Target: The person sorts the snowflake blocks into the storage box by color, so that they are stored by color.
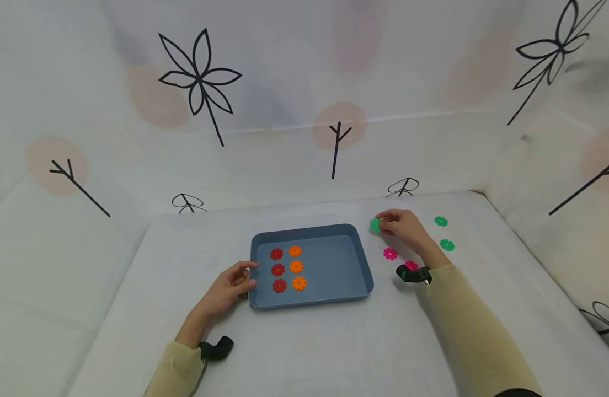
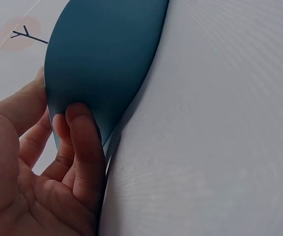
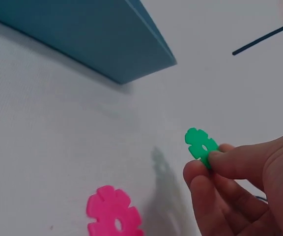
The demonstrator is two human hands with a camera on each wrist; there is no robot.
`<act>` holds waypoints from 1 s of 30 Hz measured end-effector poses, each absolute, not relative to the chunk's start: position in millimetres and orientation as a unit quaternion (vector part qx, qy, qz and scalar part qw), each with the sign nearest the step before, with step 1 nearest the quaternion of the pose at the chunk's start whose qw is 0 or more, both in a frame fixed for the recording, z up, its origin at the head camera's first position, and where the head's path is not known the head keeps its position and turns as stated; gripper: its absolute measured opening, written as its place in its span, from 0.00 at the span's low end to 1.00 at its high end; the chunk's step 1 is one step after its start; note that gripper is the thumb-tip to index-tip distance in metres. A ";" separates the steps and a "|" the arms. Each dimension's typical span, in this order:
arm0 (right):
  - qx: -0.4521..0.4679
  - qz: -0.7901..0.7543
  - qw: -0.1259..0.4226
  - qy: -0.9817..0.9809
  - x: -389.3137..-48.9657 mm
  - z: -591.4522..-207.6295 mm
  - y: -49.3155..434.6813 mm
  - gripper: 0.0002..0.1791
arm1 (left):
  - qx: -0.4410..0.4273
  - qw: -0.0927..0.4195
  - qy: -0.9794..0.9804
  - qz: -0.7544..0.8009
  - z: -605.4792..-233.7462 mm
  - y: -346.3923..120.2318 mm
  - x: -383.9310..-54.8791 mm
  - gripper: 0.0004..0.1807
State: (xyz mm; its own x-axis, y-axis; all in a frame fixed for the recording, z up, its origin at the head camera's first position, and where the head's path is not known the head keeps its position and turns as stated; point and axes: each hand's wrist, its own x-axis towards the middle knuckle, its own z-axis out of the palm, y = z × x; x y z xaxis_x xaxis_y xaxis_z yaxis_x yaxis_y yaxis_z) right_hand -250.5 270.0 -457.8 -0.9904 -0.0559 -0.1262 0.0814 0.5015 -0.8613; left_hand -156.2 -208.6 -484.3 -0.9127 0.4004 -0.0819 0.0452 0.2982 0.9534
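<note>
My right hand [image 1: 406,227] pinches a green flower-shaped disc [image 1: 375,225] between thumb and fingertips, off the tray's far right corner. The right wrist view shows this green disc [image 3: 200,143] raised above the white surface, its shadow below. At the left end of the blue-grey tray [image 1: 334,264], my left hand [image 1: 230,286] grips the rim, thumb on one side and bent fingers against the outer wall [image 2: 97,59]. Inside the tray lie a column of red discs [image 1: 277,269] and, right beside it, a column of orange discs [image 1: 296,267].
Two pink discs [image 1: 390,253] lie to the right of the tray, one partly behind the right wrist camera [image 1: 413,274]. Farther right are two more green discs [image 1: 447,245]. A white patterned cloth wall [image 1: 284,160] rises behind the table.
</note>
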 end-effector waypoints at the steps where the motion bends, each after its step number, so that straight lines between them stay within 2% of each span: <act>1: 0.004 -0.504 0.068 0.861 -249.9 -455.3 269.1 0.17 | 0.143 0.154 0.791 0.575 -484.7 -208.7 -156.2 0.23; 19: -0.065 -0.500 0.046 0.862 -242.0 -414.8 231.1 0.15 | 0.155 0.148 0.785 0.581 -484.7 -207.9 -155.3 0.24; 30: -0.092 -0.507 0.057 0.855 -243.7 -410.0 201.3 0.14 | 0.147 0.150 0.787 0.580 -482.9 -206.5 -154.1 0.23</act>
